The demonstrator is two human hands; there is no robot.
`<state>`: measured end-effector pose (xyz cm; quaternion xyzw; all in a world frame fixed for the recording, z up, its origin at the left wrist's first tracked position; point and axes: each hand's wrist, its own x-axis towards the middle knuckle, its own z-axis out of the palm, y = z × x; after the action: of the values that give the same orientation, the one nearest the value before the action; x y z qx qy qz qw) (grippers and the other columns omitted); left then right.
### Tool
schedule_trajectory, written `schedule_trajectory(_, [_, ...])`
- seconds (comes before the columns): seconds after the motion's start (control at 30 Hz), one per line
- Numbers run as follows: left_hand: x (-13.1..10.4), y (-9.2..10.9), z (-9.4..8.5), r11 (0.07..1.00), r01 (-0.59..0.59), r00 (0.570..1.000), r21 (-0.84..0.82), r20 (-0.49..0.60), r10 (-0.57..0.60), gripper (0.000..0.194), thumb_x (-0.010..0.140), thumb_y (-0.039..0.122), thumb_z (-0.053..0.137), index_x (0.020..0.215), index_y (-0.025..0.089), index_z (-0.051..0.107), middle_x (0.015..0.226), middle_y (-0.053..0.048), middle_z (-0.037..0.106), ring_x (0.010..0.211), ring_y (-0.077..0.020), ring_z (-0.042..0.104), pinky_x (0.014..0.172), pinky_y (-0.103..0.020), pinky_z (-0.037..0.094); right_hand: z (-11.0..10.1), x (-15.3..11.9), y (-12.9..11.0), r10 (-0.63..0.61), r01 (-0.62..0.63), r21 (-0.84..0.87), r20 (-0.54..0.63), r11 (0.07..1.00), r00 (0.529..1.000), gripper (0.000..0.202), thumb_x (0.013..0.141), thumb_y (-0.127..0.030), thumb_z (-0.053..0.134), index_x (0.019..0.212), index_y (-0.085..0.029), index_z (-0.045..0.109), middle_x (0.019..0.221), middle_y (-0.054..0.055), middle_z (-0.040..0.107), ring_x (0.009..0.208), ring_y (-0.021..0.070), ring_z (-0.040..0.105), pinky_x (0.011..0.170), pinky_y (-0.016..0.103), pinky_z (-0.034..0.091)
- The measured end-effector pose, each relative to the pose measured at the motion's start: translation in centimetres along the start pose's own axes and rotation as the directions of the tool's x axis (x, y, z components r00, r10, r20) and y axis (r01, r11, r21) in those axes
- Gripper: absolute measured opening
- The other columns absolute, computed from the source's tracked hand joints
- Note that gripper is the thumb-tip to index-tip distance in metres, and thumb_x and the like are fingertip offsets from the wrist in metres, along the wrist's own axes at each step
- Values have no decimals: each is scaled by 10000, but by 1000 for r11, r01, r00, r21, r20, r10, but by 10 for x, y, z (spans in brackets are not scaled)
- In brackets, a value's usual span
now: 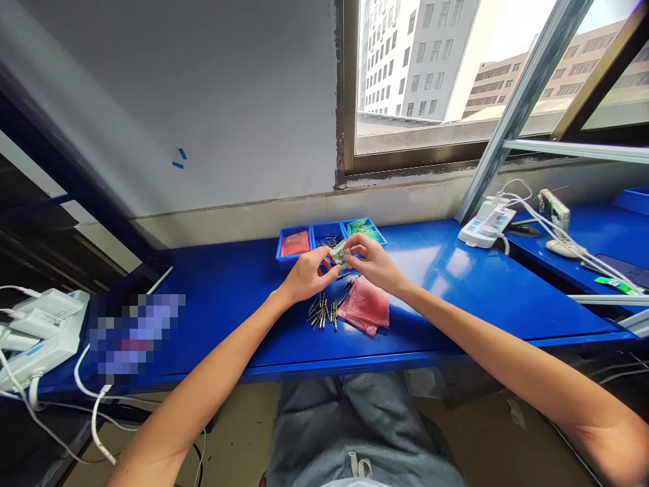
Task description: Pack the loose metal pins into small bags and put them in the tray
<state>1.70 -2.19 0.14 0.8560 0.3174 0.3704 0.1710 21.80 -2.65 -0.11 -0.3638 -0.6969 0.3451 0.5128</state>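
Note:
Held up between my two hands is a small clear plastic bag with green markings (339, 253). My left hand (308, 274) pinches its left side between thumb and fingers. On the other side, the fingers of my right hand (376, 262) are closed on it too. Whatever the bag contains is too small to make out. Below the hands lies a loose pile of thin metal pin-like parts (322, 312), dark and brass-coloured. Pink plastic bags (366, 308) lie overlapping beside the pile, under my right wrist.
A blue three-part tray (278, 251) behind my hands holds red bags (295, 243), metal parts and green bags (363, 230). White power strips (487, 222) with cables stand right and left on the blue table (223, 284). A blurred-out object lies at left.

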Motion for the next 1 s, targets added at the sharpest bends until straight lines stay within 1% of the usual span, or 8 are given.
schedule_trajectory(0.1, [0,-1,0,999,6,1000,33,-5,-6,90,932,247,598,992,181,613,814,-6,673,702,-136,653,629,-235,513,-1,0,1,6,-6,-3,-52,1000,999,345,796,-325,705,1075,-226,528,957,13,585,772,142,599,625,280,515])
schedule_trajectory(0.17, [0,-3,1,999,14,999,44,-35,-12,87,935,220,584,1008,183,615,808,-3,678,694,-134,653,654,-243,517,-3,1,-1,-38,35,-94,-38,995,999,366,814,-297,684,1143,-225,541,923,13,599,763,148,596,627,283,501])
schedule_trajectory(0.3, [1,-8,2,999,12,993,39,-118,-7,149,953,207,564,1098,193,597,899,-25,713,801,-152,700,703,-253,537,-14,5,-6,-196,207,-407,69,890,978,138,896,-263,596,1008,-206,654,957,66,675,837,186,617,716,316,500])
schedule_trajectory(0.4, [1,-12,1,994,-29,989,101,-141,43,208,950,173,548,1153,200,586,982,-45,724,895,-172,708,746,-275,547,-32,13,-7,-235,232,-560,69,795,970,157,931,-248,550,978,-194,689,1010,95,700,857,202,626,764,321,496])
schedule_trajectory(0.63, [-1,-10,-2,959,-113,990,259,-54,131,213,958,139,511,1123,191,635,1087,-72,694,974,-193,682,819,-313,568,-77,29,7,-137,137,-736,60,663,989,165,904,-184,581,976,-168,729,964,86,741,778,192,632,780,299,463])
schedule_trajectory(0.73, [0,-7,0,955,-122,991,270,-16,131,255,963,136,508,1169,196,645,1138,-77,685,1035,-205,675,872,-333,575,-81,30,9,-116,141,-774,88,617,989,175,921,-174,582,1003,-178,737,983,80,742,824,198,640,777,291,447])
schedule_trajectory(0.9, [10,-7,1,937,-171,985,305,35,168,325,966,135,513,1255,199,647,1212,-93,658,1137,-228,643,991,-390,551,-78,27,9,-39,116,-877,110,467,993,226,950,-149,539,1019,-196,749,1005,95,724,930,229,620,741,295,429])
schedule_trajectory(1.0, [18,-10,0,925,-196,981,325,73,182,351,967,138,515,1289,200,642,1234,-99,648,1159,-234,625,1012,-408,541,-77,27,12,-25,126,-897,127,424,992,232,929,-121,549,989,-186,764,1027,116,696,977,245,594,783,311,444])
